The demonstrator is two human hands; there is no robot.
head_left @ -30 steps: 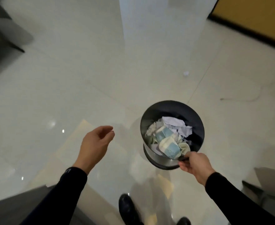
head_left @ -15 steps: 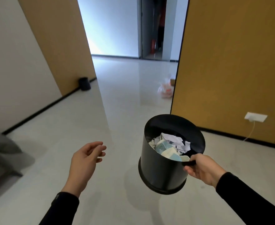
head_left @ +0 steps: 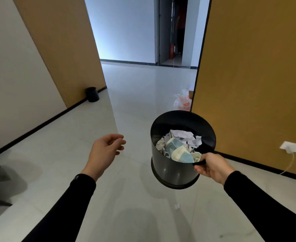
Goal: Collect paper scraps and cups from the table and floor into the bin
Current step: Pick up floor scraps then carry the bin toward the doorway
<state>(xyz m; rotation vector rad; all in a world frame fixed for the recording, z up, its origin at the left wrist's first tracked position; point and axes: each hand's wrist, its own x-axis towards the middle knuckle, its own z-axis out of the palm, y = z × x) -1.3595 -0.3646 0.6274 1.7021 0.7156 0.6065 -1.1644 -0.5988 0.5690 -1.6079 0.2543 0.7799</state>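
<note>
Pale glossy floor tiles run ahead of me into a corridor between mustard-brown wall panels, with a dark doorway at the far end. My right hand is clenched on the near rim of a black round bin, carrying it clear of the floor and tilted a little toward me. Inside it I see crumpled white paper scraps at the back and squashed blue-and-white paper cups in front, piled just below the rim. My left hand hangs released to the left of the bin, fingers loosely curled, gripping nothing, well apart from it. Both arms wear black sleeves. One small white scrap lies on the floor below the bin. A second black bin stands against the left wall farther on, and a white plastic bag with red print sits by the edge of the right panel. A white socket with a cord is on the right wall.
</note>
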